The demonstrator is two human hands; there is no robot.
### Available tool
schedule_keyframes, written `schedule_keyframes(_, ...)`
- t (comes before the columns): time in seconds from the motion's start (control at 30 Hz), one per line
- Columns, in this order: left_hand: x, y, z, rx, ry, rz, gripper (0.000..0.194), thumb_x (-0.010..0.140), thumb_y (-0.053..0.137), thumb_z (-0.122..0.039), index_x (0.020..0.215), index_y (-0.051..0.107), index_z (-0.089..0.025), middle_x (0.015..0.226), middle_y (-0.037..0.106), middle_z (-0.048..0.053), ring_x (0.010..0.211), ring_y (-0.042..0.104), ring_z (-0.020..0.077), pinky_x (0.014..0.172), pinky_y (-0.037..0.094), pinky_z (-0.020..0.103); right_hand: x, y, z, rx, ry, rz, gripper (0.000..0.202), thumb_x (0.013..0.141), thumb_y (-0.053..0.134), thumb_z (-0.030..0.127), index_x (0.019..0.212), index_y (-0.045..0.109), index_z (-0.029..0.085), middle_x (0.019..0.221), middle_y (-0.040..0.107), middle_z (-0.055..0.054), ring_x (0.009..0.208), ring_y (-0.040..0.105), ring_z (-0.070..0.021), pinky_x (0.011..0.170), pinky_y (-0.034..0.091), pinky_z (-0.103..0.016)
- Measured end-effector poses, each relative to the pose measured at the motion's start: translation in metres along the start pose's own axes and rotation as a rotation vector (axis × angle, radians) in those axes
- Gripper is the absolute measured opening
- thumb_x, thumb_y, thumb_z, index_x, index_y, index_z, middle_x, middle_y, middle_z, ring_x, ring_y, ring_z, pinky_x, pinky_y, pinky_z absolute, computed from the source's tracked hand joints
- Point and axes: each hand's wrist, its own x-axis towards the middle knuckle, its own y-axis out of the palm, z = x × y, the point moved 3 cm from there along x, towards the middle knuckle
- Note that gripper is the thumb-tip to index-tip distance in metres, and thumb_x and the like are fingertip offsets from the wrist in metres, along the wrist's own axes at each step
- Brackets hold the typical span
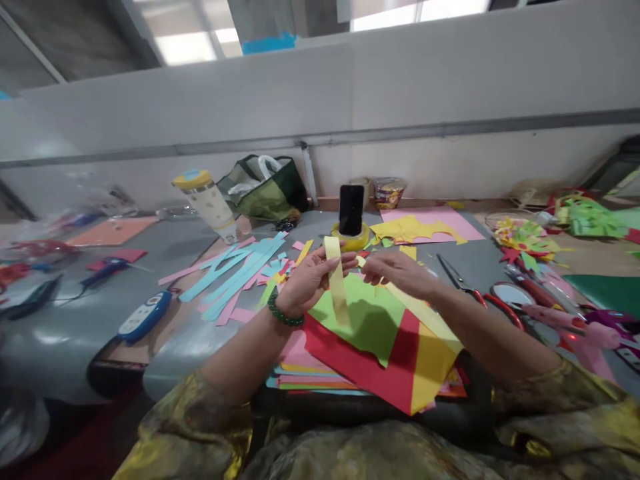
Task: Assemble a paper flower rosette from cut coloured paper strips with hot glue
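My left hand [311,279], with a green bead bracelet at its wrist, holds a pale yellow paper strip [339,293] that hangs down from the thumb and fingers. My right hand [390,270] is just to the right, its fingers pinched together near a small pale piece; what they grip is too small to make out. Beneath both hands lies a green sheet [367,320] on top of red paper [350,363] and yellow paper [434,367]. Another pale yellow strip [430,319] runs under my right forearm.
Blue paper strips [250,270] and colored scraps lie at the left. A phone [351,210] stands behind the hands. Scissors [455,273] and a pink glue gun [575,327] are at the right. Farther back are a tumbler [207,203] and a green bag [273,193].
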Motion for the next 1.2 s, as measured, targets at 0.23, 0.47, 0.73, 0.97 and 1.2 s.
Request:
schedule_keyframes(0.23,0.031,0.011,0.02,-0.128,0.051,-0.115,0.018,0.089,0.06,-0.007,0.103,0.069,-0.015,0.092,0.079,0.006,0.097,0.075,0.019,0.092,0.058,0.029,0.004,0.023,-0.011,0.028,-0.024,-0.064,0.046,0.069,0.067,0.061,0.054,0.05,0.02,0.054,0.047,0.003,0.052,0.038,-0.0091,0.049,0.028,-0.025)
schedule_keyframes(0.47,0.048,-0.021,0.026,0.011,0.074,-0.212,0.009,0.087,0.066,-0.024,0.087,0.068,-0.015,0.082,0.077,0.007,0.083,0.075,0.0197,0.077,0.059,0.027,0.008,0.018,-0.025,0.05,0.06,0.125,0.045,0.069,0.07,0.052,0.046,0.05,0.019,0.042,0.046,0.003,0.042,0.036,-0.0072,0.043,0.028,-0.023)
schedule_keyframes(0.73,0.039,-0.043,0.011,0.282,0.064,-0.256,0.025,0.076,0.072,-0.013,0.101,0.068,-0.017,0.079,0.072,0.002,0.082,0.07,0.0186,0.076,0.054,0.027,-0.009,-0.017,0.007,0.435,-0.008,-0.223,0.041,0.069,0.079,0.042,0.103,0.075,0.02,0.066,0.071,-0.001,0.061,0.066,-0.0167,0.057,0.052,-0.028)
schedule_keyframes(0.97,0.021,-0.008,0.026,0.086,-0.312,0.16,0.058,0.095,0.051,-0.06,0.068,0.069,-0.013,0.06,0.066,0.006,0.057,0.064,0.0153,0.063,0.054,0.026,-0.019,0.014,0.017,0.55,-0.091,0.146,0.025,0.071,0.077,0.026,0.095,0.078,0.021,0.083,0.075,-0.003,0.079,0.069,-0.018,0.079,0.054,-0.033)
schedule_keyframes(1.2,0.034,-0.019,0.022,-0.231,-0.075,-0.138,0.026,0.096,0.047,-0.01,0.087,0.071,-0.012,0.083,0.077,0.01,0.079,0.074,0.0159,0.084,0.057,0.027,-0.03,0.053,0.007,0.321,0.124,0.503,0.052,0.08,0.07,0.064,0.082,0.075,0.012,0.063,0.062,-0.001,0.053,0.052,-0.0092,0.055,0.043,-0.024)
